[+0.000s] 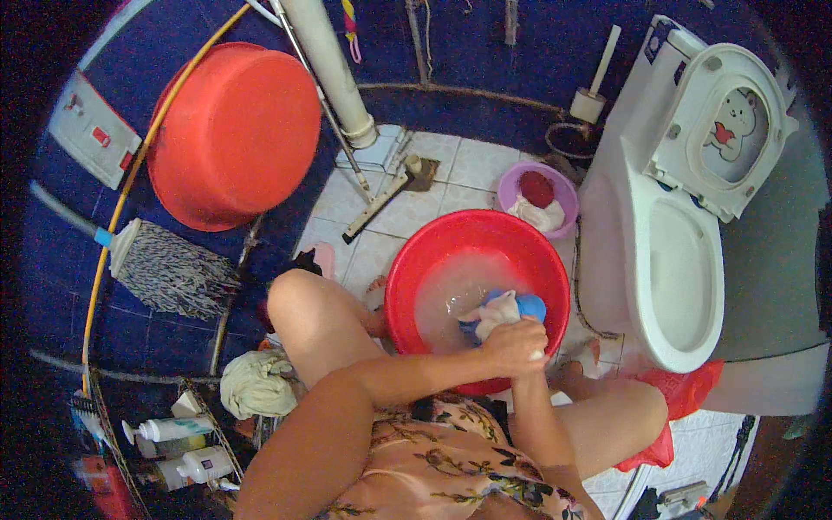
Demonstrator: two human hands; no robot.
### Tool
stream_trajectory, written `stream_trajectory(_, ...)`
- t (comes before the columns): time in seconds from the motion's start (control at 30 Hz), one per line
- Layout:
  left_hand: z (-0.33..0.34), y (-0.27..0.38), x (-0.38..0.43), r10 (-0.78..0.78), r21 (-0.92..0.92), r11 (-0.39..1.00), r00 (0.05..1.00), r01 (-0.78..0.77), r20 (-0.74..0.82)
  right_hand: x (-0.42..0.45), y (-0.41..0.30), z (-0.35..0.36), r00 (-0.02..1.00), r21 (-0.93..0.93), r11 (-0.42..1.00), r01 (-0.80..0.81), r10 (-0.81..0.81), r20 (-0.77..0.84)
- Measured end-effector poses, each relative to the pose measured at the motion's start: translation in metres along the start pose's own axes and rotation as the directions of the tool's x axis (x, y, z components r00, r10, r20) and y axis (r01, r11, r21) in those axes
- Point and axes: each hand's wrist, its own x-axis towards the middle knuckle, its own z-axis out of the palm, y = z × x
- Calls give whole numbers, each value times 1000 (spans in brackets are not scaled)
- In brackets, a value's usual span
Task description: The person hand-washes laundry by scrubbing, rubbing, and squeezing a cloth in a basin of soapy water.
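A red plastic basin [406,279] of cloudy water stands on the floor between my knees. At its near right side my left hand [513,343] is closed around a bunched white cloth [499,313]. My right hand [529,365] meets it there, gripping the same bundle, though the left hand hides much of it. Smooth blue material [531,305] shows beside and below the white cloth; I cannot tell whether it is one piece with it. The bundle sits over the basin, its far end by the water.
Beyond the basin, a purple bowl [506,188] holds white and dark red cloths. A white toilet [640,286] with raised seat stands right. A floor squeegee [377,205], a leaning orange-red tub [247,136] and a mop [172,270] are left. Pump bottles [175,429] fill a rack lower left.
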Motion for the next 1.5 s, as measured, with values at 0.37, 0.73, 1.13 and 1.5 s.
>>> stream_trajectory(0.37, -30, -46, 27, 936, 25, 301, 291, -953, -197, 11, 1, -29, 999, 24, 999, 42, -42, 9)
stream_trajectory(0.73, -27, -56, 45, 651, -319, 699, 754, -640, -86, -4, 5, 15, 979, -27, 1000, 14, -19, -203)
stream_trajectory(1.13, -9, -66, 62, 903, 129, 384, 344, -914, -257, -7, 3, 29, 930, -56, 998, 7, -28, -367)
stream_trajectory(1.5, 3, -67, 67, 720, -338, 587, 665, -736, -199, -2, 7, 29, 935, 36, 998, 45, -30, -353)
